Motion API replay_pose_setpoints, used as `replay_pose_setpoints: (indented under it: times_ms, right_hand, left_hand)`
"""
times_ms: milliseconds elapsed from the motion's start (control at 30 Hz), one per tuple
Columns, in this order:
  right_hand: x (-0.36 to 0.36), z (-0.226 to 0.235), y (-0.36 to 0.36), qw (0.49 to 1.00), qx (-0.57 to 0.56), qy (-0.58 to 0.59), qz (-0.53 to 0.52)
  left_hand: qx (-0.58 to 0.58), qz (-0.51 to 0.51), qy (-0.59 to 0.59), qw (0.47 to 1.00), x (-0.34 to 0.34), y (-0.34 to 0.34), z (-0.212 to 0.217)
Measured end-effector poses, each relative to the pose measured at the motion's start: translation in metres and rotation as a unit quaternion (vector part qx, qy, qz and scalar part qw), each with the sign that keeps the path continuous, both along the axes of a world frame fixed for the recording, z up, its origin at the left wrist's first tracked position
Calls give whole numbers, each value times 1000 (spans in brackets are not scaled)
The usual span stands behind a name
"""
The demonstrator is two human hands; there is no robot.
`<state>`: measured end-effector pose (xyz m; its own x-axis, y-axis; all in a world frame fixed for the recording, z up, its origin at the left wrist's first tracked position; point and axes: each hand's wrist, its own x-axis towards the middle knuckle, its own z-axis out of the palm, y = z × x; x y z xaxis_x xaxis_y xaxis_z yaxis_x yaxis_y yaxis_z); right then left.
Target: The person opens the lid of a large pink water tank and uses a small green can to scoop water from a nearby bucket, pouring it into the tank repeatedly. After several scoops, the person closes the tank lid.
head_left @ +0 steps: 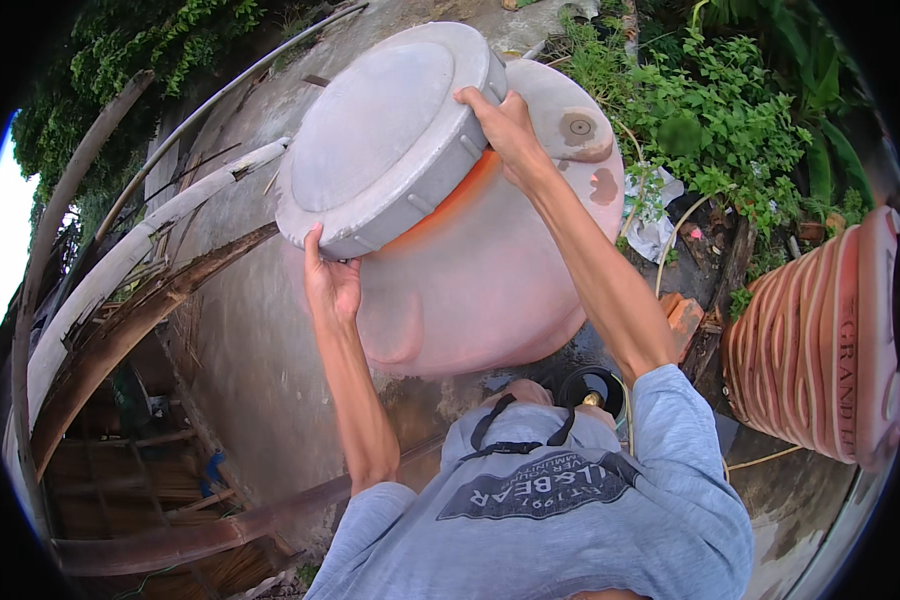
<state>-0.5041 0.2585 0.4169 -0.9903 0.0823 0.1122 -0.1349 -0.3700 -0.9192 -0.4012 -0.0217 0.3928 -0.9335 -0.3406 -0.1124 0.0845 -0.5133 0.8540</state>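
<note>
Both hands grip a large round grey lid [375, 115] with a raised centre and a ribbed rim. My left hand [331, 282] has its thumb on the top edge and its fingers under the near left rim. On the far right side, my right hand [510, 135] wraps round the rim. Beneath the lid stands a big faded pink-red water tank [490, 290]. The lid is tilted over the tank's top, and an orange gap shows below its near right edge. Whether the lid rests anywhere on the tank is hidden.
A ribbed reddish tank [800, 345] stands at the right. Curved wooden poles [150, 295] run along the left. Leafy plants [730, 120], white plastic [655, 215] and orange bricks [682, 320] lie beyond my right arm. A black round container [590, 385] sits by my body.
</note>
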Motion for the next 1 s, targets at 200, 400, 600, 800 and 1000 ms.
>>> replay_pose_setpoints:
  times_ms: [200, 400, 600, 800, 1000]
  right_hand:
    - [30, -3, 16, 995, -30, 73, -68]
    - [97, -15, 66, 987, -42, 79, -136]
    - [187, -25, 122, 978, -103, -15, -181]
    - [263, -56, 177, 933, -209, -76, -284]
    - [350, -78, 202, 899, -270, -87, -333]
  left_hand:
    - [-4, -40, 64, 997, 25, 18, 1]
    - [-48, -87, 70, 993, 40, 53, 24]
    - [-104, -155, 96, 978, 57, 119, 44]
    - [-74, -265, 98, 956, 71, 204, 27]
    - [-82, -347, 79, 931, 92, 264, 2]
